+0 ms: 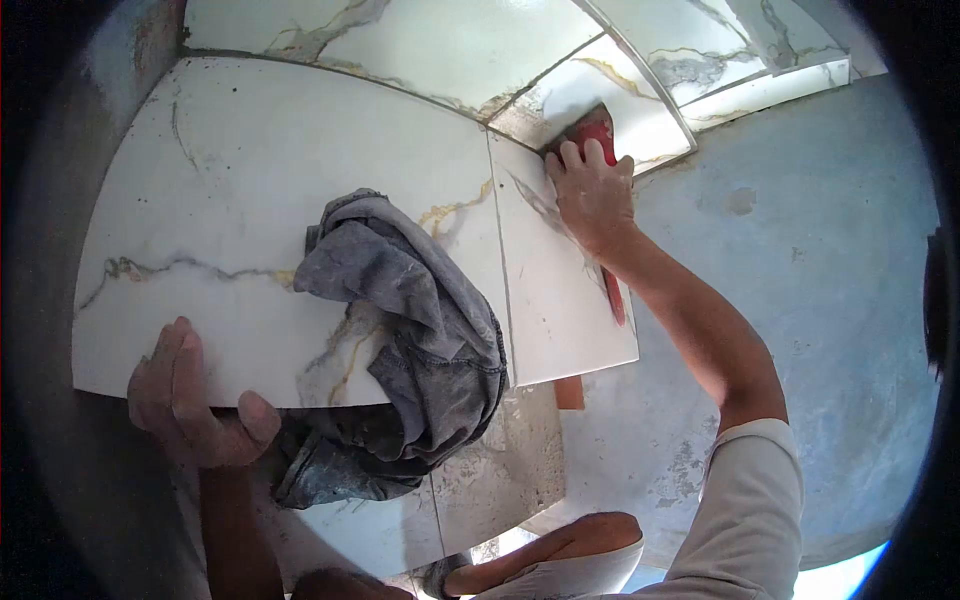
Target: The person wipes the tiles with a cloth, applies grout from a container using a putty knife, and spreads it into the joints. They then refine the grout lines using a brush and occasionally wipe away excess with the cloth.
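My right hand (592,195) is closed round a red tool (596,130) at the back right corner, where the tiled counter (200,220) meets the wall tiles. The tool's lower edge is hidden by my fingers. At the counter's front left edge rests my left hand (195,400), its fingers apart and nothing in it. A crumpled grey cloth (430,300) lies between my hands and hangs over the front edge. Beside my right forearm, a thin red object (613,296) lies on the narrow right-hand tile, partly hidden by the arm.
White marbled wall tiles (400,45) stand behind the counter, with a joint near the corner. A bluish plastered wall (780,270) is on the right. Below the counter are more tiles (490,470), an orange-brown piece (570,393) and my bent leg (560,545).
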Available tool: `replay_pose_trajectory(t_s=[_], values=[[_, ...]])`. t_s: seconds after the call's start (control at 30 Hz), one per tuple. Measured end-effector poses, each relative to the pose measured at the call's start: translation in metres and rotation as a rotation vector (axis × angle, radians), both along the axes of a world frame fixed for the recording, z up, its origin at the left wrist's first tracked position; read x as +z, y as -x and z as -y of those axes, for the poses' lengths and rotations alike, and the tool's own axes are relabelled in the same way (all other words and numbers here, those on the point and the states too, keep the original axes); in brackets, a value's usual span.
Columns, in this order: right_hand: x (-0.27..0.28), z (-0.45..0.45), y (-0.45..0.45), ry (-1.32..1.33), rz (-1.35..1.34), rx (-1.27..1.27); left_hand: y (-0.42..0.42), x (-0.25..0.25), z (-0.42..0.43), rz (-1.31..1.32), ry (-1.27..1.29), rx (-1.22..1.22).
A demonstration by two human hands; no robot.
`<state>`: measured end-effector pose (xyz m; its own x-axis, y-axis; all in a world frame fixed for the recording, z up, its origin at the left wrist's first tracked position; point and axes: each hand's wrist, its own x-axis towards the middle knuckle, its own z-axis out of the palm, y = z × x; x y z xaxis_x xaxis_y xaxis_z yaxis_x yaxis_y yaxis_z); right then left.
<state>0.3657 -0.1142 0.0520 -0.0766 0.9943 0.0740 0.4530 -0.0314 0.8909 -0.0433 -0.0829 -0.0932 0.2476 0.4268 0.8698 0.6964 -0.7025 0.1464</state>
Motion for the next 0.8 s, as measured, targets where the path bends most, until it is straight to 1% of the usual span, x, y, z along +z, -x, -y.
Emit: replay_pose_trajectory(t_s=[0.07,0.1,0.17,0.2,0.27,0.4,0.5,0.53,0.57,0.63,0.77,0.8], values=[[0.003,0.007,-0.003,0.070,0.090,-0.187,-0.001,0.001,0.000,0.010,0.000,0.001],[0.007,0.008,0.004,0.063,0.092,-0.185,-0.002,0.000,-0.001,0.024,-0.009,0.000],[0.016,0.006,0.023,-0.076,-0.058,-0.043,-0.005,-0.002,-0.001,0.038,-0.018,0.003],[0.019,0.002,0.032,-0.079,-0.060,-0.048,-0.005,-0.004,-0.002,0.043,-0.027,0.011],[0.021,-0.009,0.048,-0.140,-0.138,0.057,-0.006,-0.003,-0.001,0.049,-0.044,0.015],[0.011,-0.027,0.049,-0.097,-0.143,0.146,-0.005,-0.002,-0.001,0.030,-0.042,0.033],[0.002,-0.039,0.046,-0.085,-0.107,0.121,-0.005,-0.004,-0.002,0.038,-0.050,0.025],[0.000,-0.041,0.044,-0.127,-0.121,0.186,-0.005,-0.004,-0.003,0.037,-0.045,0.025],[-0.001,-0.040,0.043,-0.126,-0.124,0.190,-0.005,-0.002,-0.003,0.035,-0.044,0.029],[0.004,-0.036,0.050,-0.159,-0.151,0.206,-0.006,0.004,-0.003,0.030,-0.082,0.062],[0.016,-0.035,0.045,-0.169,-0.189,0.201,-0.007,-0.004,-0.001,0.034,-0.043,0.041],[0.018,-0.036,0.041,-0.141,-0.181,0.168,-0.008,-0.003,-0.001,0.038,-0.047,0.038]])
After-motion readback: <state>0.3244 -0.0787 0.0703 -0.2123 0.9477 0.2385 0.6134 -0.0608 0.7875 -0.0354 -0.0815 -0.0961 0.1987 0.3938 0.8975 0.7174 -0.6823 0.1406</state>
